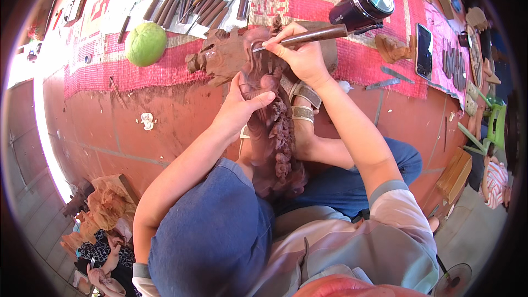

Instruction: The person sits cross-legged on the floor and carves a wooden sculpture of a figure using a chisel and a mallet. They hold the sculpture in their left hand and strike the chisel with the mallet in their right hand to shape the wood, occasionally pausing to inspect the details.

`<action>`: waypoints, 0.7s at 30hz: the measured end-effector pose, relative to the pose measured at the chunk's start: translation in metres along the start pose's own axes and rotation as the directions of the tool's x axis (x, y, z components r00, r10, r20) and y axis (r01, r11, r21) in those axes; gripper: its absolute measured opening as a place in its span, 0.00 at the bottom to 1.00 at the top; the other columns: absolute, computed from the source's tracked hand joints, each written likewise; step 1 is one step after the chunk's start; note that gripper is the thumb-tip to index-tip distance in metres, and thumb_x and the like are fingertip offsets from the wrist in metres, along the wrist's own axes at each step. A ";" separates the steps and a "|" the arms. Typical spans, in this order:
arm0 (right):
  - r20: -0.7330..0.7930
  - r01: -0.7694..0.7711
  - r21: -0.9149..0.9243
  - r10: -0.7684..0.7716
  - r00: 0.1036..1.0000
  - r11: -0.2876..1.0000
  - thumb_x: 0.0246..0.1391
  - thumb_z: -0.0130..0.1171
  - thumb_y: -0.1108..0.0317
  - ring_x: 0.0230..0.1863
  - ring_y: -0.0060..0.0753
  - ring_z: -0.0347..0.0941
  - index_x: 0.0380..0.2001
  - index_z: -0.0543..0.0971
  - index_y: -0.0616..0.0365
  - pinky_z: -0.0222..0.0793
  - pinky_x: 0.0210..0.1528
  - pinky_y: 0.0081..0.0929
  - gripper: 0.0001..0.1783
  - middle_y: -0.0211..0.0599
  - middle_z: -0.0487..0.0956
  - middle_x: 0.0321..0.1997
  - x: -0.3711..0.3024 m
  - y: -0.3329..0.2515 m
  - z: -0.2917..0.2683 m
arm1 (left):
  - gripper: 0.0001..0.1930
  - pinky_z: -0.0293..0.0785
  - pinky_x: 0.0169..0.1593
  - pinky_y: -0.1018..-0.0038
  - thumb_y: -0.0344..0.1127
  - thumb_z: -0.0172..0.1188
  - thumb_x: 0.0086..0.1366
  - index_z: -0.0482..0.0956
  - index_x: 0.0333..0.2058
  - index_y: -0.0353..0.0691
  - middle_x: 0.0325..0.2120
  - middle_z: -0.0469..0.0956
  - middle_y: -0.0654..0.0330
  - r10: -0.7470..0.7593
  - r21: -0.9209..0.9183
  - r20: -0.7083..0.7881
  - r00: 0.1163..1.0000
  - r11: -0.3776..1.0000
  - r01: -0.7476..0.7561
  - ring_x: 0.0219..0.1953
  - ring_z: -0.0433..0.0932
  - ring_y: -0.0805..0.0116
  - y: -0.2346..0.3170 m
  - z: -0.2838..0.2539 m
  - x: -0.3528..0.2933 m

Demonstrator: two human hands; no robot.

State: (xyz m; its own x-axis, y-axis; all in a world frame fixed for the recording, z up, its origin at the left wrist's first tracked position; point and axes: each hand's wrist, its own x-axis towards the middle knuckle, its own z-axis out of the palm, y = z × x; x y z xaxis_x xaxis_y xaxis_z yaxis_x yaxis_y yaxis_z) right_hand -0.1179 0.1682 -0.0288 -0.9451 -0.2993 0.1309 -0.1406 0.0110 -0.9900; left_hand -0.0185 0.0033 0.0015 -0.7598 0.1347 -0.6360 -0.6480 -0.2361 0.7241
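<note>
Right hand point(301, 58), one o'clock, closed around chisel point(316, 35); left hand point(239, 111), eleven, clasping carving point(270, 132): largely shaped, finer cutting apparently remains.

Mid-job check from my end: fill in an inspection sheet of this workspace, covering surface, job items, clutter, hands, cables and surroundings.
Surface: reddish tiled floor, with debris; patterned woven mat beyond.
Job's things: brown carving between the person's legs; dark-handled carving tool, its tip at the carving's far part.
Clutter: many hand tools at the mat's far left; green round fruit; dark flask; phone at right.
Hands: left hand holds the carving, thumb across its front; right hand grips the carving tool.
Cables: nothing seen.
Surroundings: another person's arm at lower left; green plastic chair at right.
</note>
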 end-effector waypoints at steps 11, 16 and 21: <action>0.039 -0.077 0.128 0.073 0.997 0.989 0.51 0.62 0.76 0.42 0.28 0.77 0.30 0.71 0.61 0.73 0.47 0.23 0.08 0.40 0.80 0.35 -0.003 0.000 -0.006 | 0.45 0.52 0.64 0.69 0.33 0.69 0.53 0.47 0.63 0.38 0.57 0.61 0.57 0.002 -0.012 0.032 1.000 1.000 -0.001 0.60 0.60 0.67 0.004 0.002 -0.005; 0.044 -0.045 0.159 0.038 0.998 0.986 0.48 0.65 0.75 0.33 0.18 0.69 0.26 0.73 0.59 0.65 0.37 0.18 0.08 0.28 0.74 0.28 0.002 -0.003 -0.005 | 0.51 0.55 0.63 0.68 0.35 0.71 0.51 0.41 0.64 0.33 0.57 0.61 0.51 0.026 0.002 0.031 0.999 1.000 -0.026 0.60 0.60 0.64 -0.003 -0.003 -0.001; 0.029 -0.069 0.203 0.064 0.998 0.977 0.46 0.67 0.75 0.28 0.13 0.64 0.23 0.74 0.58 0.61 0.31 0.16 0.09 0.21 0.71 0.24 0.005 0.002 -0.007 | 0.52 0.55 0.63 0.68 0.35 0.71 0.50 0.40 0.64 0.32 0.57 0.60 0.51 0.013 0.019 0.016 1.000 1.000 -0.013 0.60 0.60 0.63 -0.002 -0.002 0.002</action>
State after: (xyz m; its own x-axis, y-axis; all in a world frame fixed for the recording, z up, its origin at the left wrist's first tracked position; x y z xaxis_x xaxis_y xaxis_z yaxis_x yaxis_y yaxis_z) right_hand -0.1246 0.1733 -0.0297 -0.9434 -0.3252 0.0657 -0.0129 -0.1621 -0.9867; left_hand -0.0182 0.0020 -0.0016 -0.7690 0.1474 -0.6221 -0.6387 -0.2196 0.7375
